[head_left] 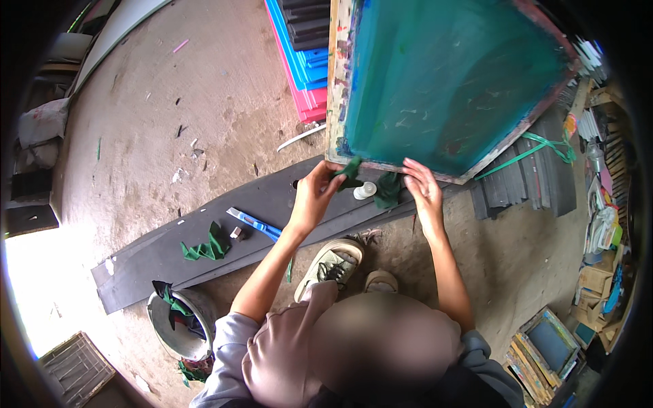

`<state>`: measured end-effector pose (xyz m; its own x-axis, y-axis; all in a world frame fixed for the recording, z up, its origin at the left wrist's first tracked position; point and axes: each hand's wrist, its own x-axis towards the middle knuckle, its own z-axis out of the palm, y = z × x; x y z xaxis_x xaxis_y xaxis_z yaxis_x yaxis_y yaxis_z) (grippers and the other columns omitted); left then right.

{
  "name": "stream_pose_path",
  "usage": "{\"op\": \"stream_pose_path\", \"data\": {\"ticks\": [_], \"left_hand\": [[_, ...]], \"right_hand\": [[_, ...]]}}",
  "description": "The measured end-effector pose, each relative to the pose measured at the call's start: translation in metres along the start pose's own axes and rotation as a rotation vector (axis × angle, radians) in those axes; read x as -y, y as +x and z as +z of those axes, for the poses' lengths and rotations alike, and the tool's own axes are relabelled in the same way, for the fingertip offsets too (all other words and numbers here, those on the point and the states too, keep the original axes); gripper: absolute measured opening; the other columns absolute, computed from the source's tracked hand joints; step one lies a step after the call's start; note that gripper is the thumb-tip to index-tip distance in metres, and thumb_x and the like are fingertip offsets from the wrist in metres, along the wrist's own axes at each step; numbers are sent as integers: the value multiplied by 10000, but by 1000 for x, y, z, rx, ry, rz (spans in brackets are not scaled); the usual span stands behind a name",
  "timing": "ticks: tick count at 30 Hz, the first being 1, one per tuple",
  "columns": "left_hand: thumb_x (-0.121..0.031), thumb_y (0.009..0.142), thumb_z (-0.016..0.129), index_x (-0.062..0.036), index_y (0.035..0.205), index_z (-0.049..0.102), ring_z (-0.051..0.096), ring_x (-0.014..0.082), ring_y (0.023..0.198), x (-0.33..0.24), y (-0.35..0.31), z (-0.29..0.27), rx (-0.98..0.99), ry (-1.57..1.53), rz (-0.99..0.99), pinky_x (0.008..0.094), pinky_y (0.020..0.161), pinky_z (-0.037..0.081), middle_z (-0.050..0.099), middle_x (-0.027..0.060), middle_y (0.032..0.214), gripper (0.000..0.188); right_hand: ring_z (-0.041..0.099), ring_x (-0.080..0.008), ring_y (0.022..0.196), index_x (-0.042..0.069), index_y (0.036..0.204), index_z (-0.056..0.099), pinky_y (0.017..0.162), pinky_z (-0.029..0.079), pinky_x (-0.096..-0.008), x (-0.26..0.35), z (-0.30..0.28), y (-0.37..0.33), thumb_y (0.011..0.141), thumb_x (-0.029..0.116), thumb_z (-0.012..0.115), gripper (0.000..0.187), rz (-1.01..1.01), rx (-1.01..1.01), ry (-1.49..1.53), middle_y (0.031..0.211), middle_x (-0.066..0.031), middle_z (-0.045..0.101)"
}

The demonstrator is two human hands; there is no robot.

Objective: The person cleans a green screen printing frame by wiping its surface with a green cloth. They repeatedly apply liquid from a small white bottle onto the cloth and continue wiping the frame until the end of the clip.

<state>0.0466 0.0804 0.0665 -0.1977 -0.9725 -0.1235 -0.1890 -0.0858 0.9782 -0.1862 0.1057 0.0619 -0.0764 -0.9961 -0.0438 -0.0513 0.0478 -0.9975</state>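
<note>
A large screen-printing frame (469,88) with teal mesh and a paint-smeared border fills the upper right. My left hand (315,194) is at its near left corner, thumb and fingers closed on a crumpled dark green cloth (349,170). At the frame's near edge, my right hand (425,192) rests with its fingers stretched out against the border. Between the hands stands a small white bottle (365,190), beside another green cloth (388,190). Both lie over a long dark grey sheet (153,251) on the floor.
On the sheet lie a blue utility knife (255,223), a small block (237,234) and a green rag (207,245). A bucket (197,347) with rags stands at lower left. Pink and blue sheets (309,71) are stacked beyond; dark sheets (527,170) and small frames (544,350) lie right.
</note>
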Motion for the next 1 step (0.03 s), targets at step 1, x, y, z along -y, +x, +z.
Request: {"op": "stream_pose_path", "data": {"ticks": [1], "left_hand": [[-143, 869, 586, -12, 992, 554, 606, 234, 916, -12, 2, -4, 68, -175, 2, 345, 818, 448, 642, 103, 963, 182]], "right_hand": [[451, -184, 1158, 72, 1260, 460, 987, 351, -303, 29, 12, 0, 870, 118, 564, 406, 54, 98, 94, 1265, -92, 482]]}}
